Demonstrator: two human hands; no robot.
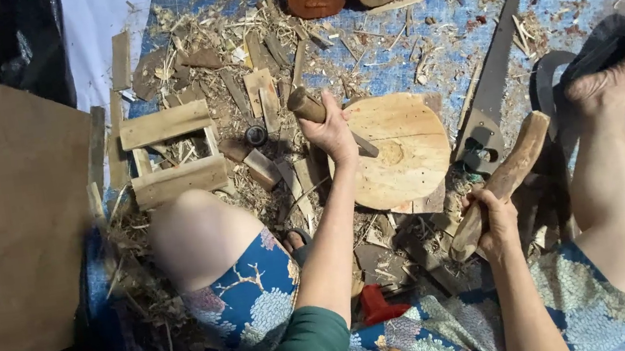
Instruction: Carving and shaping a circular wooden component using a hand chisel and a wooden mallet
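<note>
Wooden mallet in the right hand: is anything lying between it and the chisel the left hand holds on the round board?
Nothing visible blocks it. The wooden mallet in the right hand sits off the right edge of the round board; only bare board lies between it and the chisel gripped by the left hand. The handsaw lies behind, aside.

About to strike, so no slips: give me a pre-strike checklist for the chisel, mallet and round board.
1. Left hand grips the chisel by its handle: ok.
2. Chisel tip resting on the round board: ok.
3. Right hand has a firm grip on the wooden mallet: ok.
4. Board held from sliding: cannot tell.
5. Handsaw lying clear of the swing: not ok, it lies beside the mallet.
</note>
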